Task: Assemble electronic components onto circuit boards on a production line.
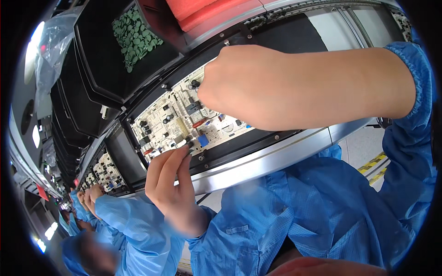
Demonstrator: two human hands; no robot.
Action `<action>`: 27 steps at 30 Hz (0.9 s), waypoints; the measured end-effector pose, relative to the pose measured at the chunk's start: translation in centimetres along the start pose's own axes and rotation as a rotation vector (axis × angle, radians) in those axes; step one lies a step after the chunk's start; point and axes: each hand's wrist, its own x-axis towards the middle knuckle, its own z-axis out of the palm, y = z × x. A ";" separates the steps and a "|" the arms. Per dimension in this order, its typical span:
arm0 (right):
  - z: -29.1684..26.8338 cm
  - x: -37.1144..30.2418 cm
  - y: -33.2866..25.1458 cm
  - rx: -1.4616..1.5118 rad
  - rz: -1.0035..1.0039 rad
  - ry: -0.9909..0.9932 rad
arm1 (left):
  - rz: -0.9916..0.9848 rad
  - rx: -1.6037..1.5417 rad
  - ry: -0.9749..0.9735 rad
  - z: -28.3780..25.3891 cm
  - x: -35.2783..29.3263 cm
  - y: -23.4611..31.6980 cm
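A cream circuit board (159, 115) full of parts lies in a black carrier on the line in front of me. At its near edge my left hand (172, 181) has its thumb and fingertips pinched together on a small dark component (189, 143), close to a blue block-shaped part (203, 140). From the right, my right hand (244, 87) reaches over the board's right portion. Its fingers are curled down and mostly hidden behind the back of the hand, so what they hold cannot be seen.
Behind the board, a black bin (103, 76) contains many green disc-shaped components (133, 39). Red foam blocks (202, 11) lie farther back. A metal rail (258, 163) borders the near side. To the left, a co-worker's hands (92, 195) touch another board (107, 171).
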 end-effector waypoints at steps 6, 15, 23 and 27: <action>0.1 0.3 0.9 -0.049 0.239 -0.108 | 0.065 -0.105 -0.021 1.7 0.0 -1.0; 1.9 -0.9 -0.4 -0.188 0.330 -0.170 | 0.178 -0.173 -0.015 3.0 -1.5 -1.5; 2.2 -1.4 0.4 0.053 0.355 -0.063 | 0.254 -0.213 -0.012 3.3 -1.9 -2.5; 2.3 -1.6 0.5 0.096 0.341 -0.064 | 0.192 -0.225 -0.065 3.1 -2.5 -2.9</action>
